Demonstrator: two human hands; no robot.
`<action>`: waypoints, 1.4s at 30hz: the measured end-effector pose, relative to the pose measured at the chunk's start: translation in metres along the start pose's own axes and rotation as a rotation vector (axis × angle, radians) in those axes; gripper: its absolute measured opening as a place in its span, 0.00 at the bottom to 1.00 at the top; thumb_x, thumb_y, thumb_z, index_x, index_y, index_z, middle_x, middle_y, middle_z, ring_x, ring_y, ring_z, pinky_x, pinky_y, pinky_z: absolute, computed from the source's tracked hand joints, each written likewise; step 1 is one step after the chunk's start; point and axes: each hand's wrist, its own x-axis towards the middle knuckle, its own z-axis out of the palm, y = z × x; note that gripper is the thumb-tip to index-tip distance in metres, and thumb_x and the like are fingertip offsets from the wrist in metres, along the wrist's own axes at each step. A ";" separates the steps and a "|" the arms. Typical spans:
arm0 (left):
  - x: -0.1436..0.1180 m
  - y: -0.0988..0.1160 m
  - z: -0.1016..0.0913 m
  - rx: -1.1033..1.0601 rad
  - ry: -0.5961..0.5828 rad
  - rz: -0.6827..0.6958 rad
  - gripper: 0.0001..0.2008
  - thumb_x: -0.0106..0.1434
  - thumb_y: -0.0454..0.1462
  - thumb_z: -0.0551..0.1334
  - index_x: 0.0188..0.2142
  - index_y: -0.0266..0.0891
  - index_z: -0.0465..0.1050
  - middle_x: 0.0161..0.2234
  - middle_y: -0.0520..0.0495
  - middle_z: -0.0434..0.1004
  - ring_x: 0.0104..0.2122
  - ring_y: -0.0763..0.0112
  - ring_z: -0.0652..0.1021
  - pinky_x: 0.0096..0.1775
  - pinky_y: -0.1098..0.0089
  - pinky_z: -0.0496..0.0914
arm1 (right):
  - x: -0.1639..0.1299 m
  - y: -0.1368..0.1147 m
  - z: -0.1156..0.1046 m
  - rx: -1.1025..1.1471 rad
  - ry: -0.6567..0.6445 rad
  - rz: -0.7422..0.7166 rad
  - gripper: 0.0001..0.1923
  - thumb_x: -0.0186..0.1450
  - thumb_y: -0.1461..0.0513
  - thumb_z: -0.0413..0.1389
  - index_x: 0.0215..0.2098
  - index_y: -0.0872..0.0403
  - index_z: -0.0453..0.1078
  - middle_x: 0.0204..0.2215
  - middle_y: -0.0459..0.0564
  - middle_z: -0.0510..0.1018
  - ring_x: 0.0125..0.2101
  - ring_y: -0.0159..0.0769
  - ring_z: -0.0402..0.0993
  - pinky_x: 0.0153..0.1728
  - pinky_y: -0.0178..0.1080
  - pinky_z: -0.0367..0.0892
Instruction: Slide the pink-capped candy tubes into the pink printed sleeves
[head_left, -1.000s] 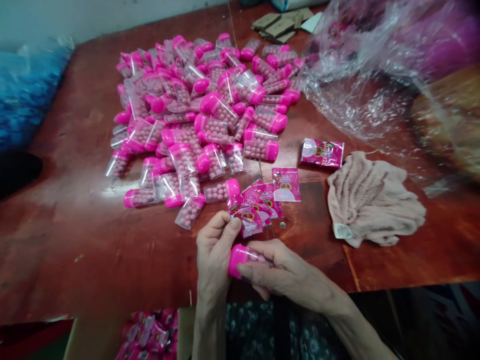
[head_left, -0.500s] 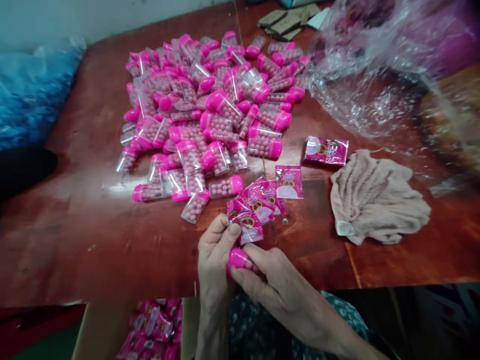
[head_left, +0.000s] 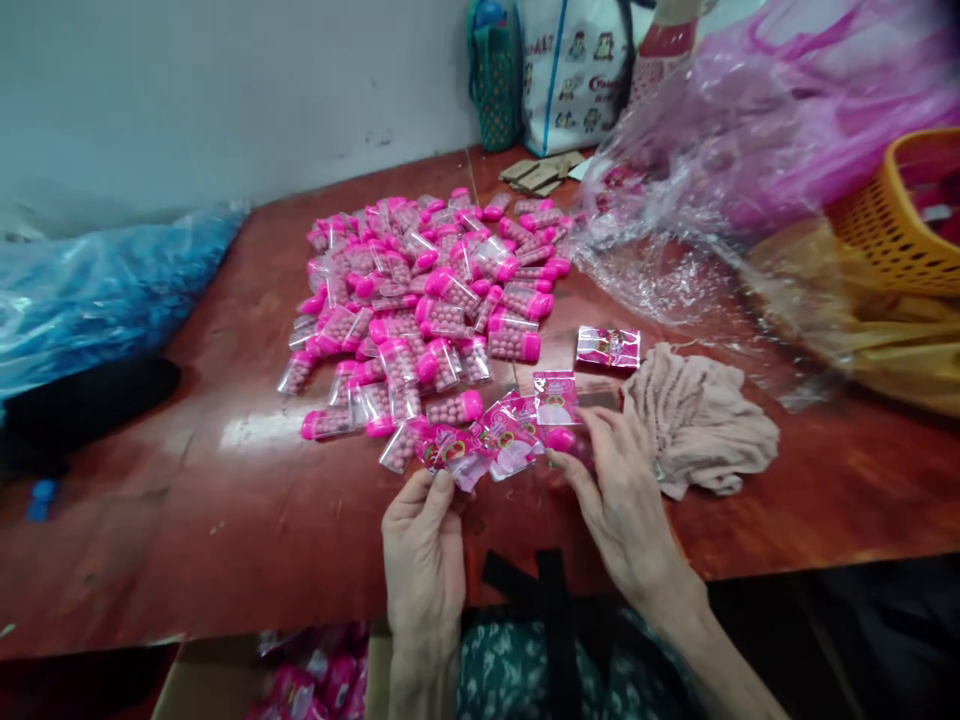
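While the left hand (head_left: 424, 555) pinches a printed pink packet (head_left: 448, 450) between its thumb and fingers, the right hand (head_left: 626, 490) is closed around a small bottle (head_left: 562, 440), its thumb and fingers on either side. The pink cap of that bottle points left, just above the red-brown table (head_left: 187, 490), and part of its body is hidden by the fingers. The two hands are apart, with the loose packets (head_left: 511, 445) overlapping between them. A single packet (head_left: 555, 398) lies flat just beyond, near the right fingertips.

Farther out, a shiny wrapped bundle (head_left: 609, 347) sits beside a crumpled beige cloth (head_left: 701, 420), to the right of a broad heap of bottles (head_left: 450, 322). These are clear, with bright pink caps and pale pink beads inside, and they lie at all angles. Past the heap are some flat cardboard pieces (head_left: 538, 176), with a white printed bag (head_left: 576, 75) and a green patterned holder (head_left: 495, 80) standing behind them.

On the right, clear plastic wrap (head_left: 667, 265) spreads near a yellow basket (head_left: 862, 228). On the left lies a blue bag (head_left: 112, 290). Below the table edge, an open box (head_left: 206, 680) holds more pink packs (head_left: 341, 680).
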 end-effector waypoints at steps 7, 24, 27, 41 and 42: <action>-0.026 -0.007 0.007 0.123 -0.129 -0.005 0.07 0.44 0.32 0.70 0.26 0.38 0.78 0.26 0.51 0.80 0.27 0.75 0.76 0.34 0.76 0.70 | -0.018 -0.028 0.005 0.284 -0.047 -0.094 0.12 0.62 0.67 0.53 0.44 0.55 0.68 0.38 0.52 0.73 0.40 0.37 0.69 0.43 0.38 0.65; -0.010 0.021 -0.025 0.282 -0.374 -0.151 0.15 0.48 0.31 0.67 0.38 0.34 0.76 0.28 0.45 0.78 0.20 0.75 0.73 0.18 0.77 0.69 | -0.026 -0.016 0.016 0.190 -0.091 -0.325 0.13 0.66 0.69 0.44 0.38 0.56 0.71 0.25 0.51 0.73 0.27 0.35 0.68 0.28 0.36 0.65; -0.007 0.025 -0.029 0.305 -0.377 -0.176 0.13 0.49 0.32 0.66 0.37 0.33 0.76 0.25 0.47 0.76 0.16 0.77 0.71 0.16 0.77 0.68 | -0.026 -0.013 0.017 0.146 -0.169 -0.342 0.14 0.66 0.69 0.43 0.40 0.57 0.71 0.25 0.51 0.72 0.26 0.35 0.67 0.27 0.36 0.64; -0.005 0.010 -0.032 0.526 -0.331 -0.242 0.06 0.44 0.30 0.66 0.26 0.35 0.76 0.16 0.49 0.75 0.12 0.74 0.71 0.13 0.78 0.63 | -0.034 -0.009 0.028 0.143 -0.233 -0.396 0.13 0.66 0.68 0.44 0.33 0.57 0.70 0.24 0.51 0.73 0.25 0.35 0.67 0.28 0.36 0.63; -0.006 0.009 -0.031 0.567 -0.317 -0.227 0.05 0.46 0.30 0.65 0.26 0.35 0.77 0.14 0.50 0.73 0.10 0.76 0.69 0.12 0.79 0.62 | -0.034 -0.010 0.028 0.143 -0.232 -0.400 0.14 0.66 0.68 0.43 0.32 0.57 0.70 0.23 0.50 0.72 0.24 0.35 0.66 0.26 0.36 0.62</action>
